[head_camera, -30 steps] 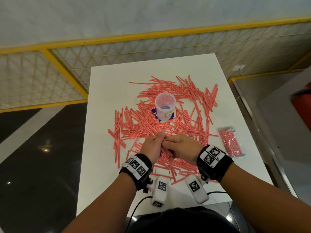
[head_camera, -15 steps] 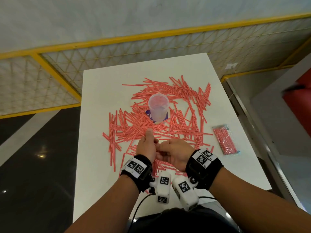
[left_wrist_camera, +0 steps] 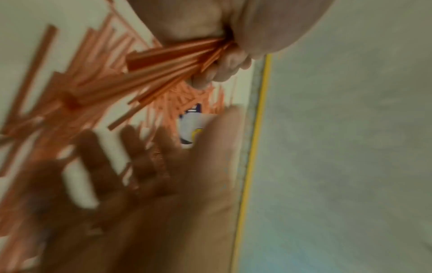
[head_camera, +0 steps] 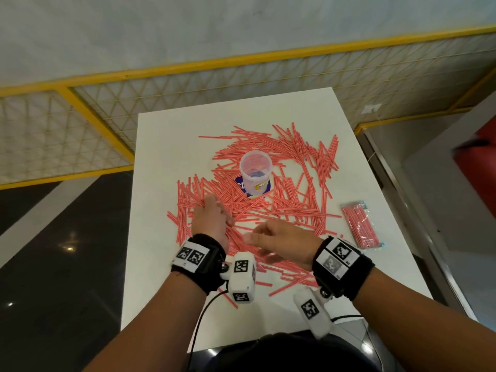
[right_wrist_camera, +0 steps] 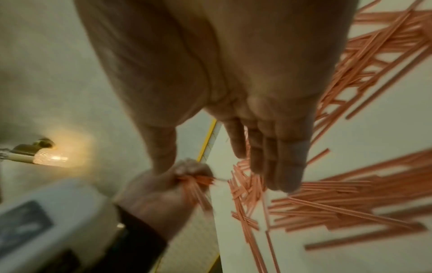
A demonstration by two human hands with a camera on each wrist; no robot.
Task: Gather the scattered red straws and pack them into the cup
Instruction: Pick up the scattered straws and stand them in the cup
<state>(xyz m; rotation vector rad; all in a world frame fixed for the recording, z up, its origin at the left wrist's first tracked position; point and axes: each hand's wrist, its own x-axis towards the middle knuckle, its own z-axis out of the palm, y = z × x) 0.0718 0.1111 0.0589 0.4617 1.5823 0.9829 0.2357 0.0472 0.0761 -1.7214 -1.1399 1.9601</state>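
Your left hand is fisted around a bunch of red straws, at about 8 o'clock from the cup. Your right hand hovers flat, fingers straight, holding nothing. The rest of the straws ring the cup mid-tabletop; a sealed pack sits at 4 o'clock.

White table — packet at edge.

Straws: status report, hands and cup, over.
Left hand grips a bundle of straws. Right hand open, fingers straight. Cup upright amid loose straws, nothing blocking it.
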